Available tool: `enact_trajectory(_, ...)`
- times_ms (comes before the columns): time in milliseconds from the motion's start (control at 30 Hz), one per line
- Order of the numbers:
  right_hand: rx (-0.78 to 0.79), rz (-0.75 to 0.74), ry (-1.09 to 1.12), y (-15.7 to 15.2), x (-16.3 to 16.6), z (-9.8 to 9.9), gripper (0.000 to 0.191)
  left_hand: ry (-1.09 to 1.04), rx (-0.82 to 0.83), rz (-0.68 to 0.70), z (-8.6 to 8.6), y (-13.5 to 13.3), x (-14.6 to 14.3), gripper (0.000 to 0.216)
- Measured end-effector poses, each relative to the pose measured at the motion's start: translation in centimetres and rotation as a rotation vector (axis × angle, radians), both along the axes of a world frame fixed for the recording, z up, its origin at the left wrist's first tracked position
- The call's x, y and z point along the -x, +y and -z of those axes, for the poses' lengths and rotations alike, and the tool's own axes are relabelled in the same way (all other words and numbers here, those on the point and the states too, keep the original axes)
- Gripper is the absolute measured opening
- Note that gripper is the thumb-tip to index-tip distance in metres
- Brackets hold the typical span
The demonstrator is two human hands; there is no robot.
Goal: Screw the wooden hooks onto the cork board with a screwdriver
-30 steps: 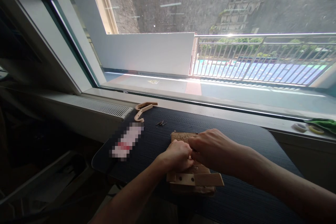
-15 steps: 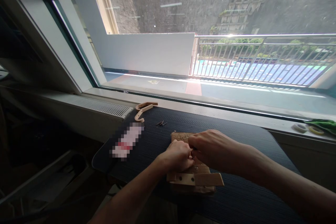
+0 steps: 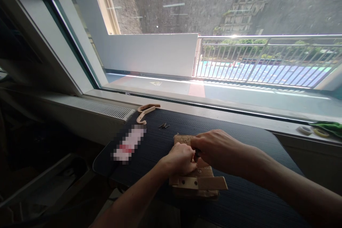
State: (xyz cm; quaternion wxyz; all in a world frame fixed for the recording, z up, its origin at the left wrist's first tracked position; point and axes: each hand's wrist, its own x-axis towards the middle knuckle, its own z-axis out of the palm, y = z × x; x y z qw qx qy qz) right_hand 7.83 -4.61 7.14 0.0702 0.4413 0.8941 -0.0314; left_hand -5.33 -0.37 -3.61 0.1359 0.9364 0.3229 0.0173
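Note:
A small wooden board (image 3: pixel 184 139) lies on the dark table (image 3: pixel 240 199) with a light wooden strip (image 3: pixel 199 183) across its near end; the strip shows two small holes. My left hand (image 3: pixel 180 159) is curled into a pinch on the board, just behind the strip. My right hand (image 3: pixel 215 148) is closed and pressed against the left, gripping a small dark thing between them that I cannot make out.
Two curved wooden hooks (image 3: pixel 145 111) lie at the table's far left corner, with a few dark screws (image 3: pixel 164 125) beside them. A blurred white and red object (image 3: pixel 128 144) rests left of my hands. Tape rolls (image 3: pixel 314 130) and a green cloth (image 3: pixel 331 127) sit on the windowsill at right.
Both hands stay on the board. My right hand has shifted slightly, and a little more of the dark thing shows between the hands.

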Motion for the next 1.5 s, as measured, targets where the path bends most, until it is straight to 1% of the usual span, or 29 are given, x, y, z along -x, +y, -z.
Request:
enact_trajectory(100, -0.047, 0.004, -0.042, 0.0, 0.1, 0.4, 0.009, -0.017, -0.011, 0.034, -0.1, 0.0, 0.1, 0.025)
enact_trajectory(167, -0.058, 0.004, -0.039, 0.0, 0.1, 0.4, 0.008, -0.027, -0.011, 0.036, -0.1, -0.1, 0.2, 0.024)
enact_trajectory(300, -0.03, -0.001, 0.053, 0.0, -0.1, -0.1, 0.018, -0.024, -0.005, -0.017, 0.1, 0.0, 0.1, 0.028)
enact_trajectory(367, -0.01, -0.006, 0.085, 0.0, -0.2, -0.1, 0.021, -0.013, -0.014, -0.01, 0.2, 0.0, 0.1, 0.03)
enact_trajectory(433, -0.003, -0.01, 0.089, 0.0, -0.2, 0.2, 0.02, -0.005, -0.027, 0.003, 0.3, 0.0, 0.0, 0.03)
enact_trajectory(567, -0.05, 0.019, 0.025, 0.2, -0.2, 1.0, 0.006, -0.04, -0.041, 0.017, 0.1, -0.1, 0.1, 0.025)
enact_trajectory(667, -0.082, 0.05, -0.027, 0.2, -0.4, 0.8, 0.008, -0.073, -0.025, 0.013, -0.1, -0.2, 0.1, 0.023)
enact_trajectory(733, -0.062, 0.065, -0.034, 0.0, -0.5, 0.2, 0.007, -0.077, -0.014, 0.002, -0.1, -0.2, 0.1, 0.022)
enact_trajectory(800, -0.024, 0.069, -0.022, -0.2, -0.6, -0.4, 0.011, -0.056, -0.012, 0.002, 0.1, -0.1, 0.0, 0.023)
enact_trajectory(867, -0.002, 0.037, 0.011, -0.3, -0.5, -0.7, 0.015, -0.013, -0.019, 0.01, 0.2, 0.1, -0.1, 0.027)
enact_trajectory(933, -0.005, 0.011, 0.028, -0.4, -0.3, -0.5, 0.015, 0.015, -0.032, 0.017, 0.2, 0.1, -0.1, 0.028)
enact_trajectory(1033, -0.051, 0.034, -0.031, -0.2, 0.0, 0.3, 0.007, -0.01, -0.028, 0.02, 0.0, -0.1, -0.1, 0.024)
enact_trajectory(1133, -0.1, 0.061, -0.1, 0.0, 0.1, 0.6, 0.015, -0.038, -0.012, 0.006, -0.3, -0.4, 0.0, 0.02)
enact_trajectory(1167, -0.102, 0.065, -0.102, 0.1, 0.0, 0.5, 0.015, -0.046, -0.011, 0.0, -0.3, -0.4, 0.1, 0.019)
enact_trajectory(1267, -0.05, 0.073, -0.041, 0.0, -0.3, -0.1, 0.005, -0.057, -0.019, -0.01, -0.2, -0.3, 0.0, 0.021)
enact_trajectory(1367, 0.007, 0.065, -0.02, -0.1, -0.4, -0.2, 0.011, -0.026, -0.027, -0.007, -0.1, -0.1, -0.1, 0.024)
enact_trajectory(1500, 0.026, 0.049, -0.074, 0.0, -0.2, 0.8, 0.017, -0.014, -0.027, -0.008, -0.1, -0.2, -0.2, 0.025)
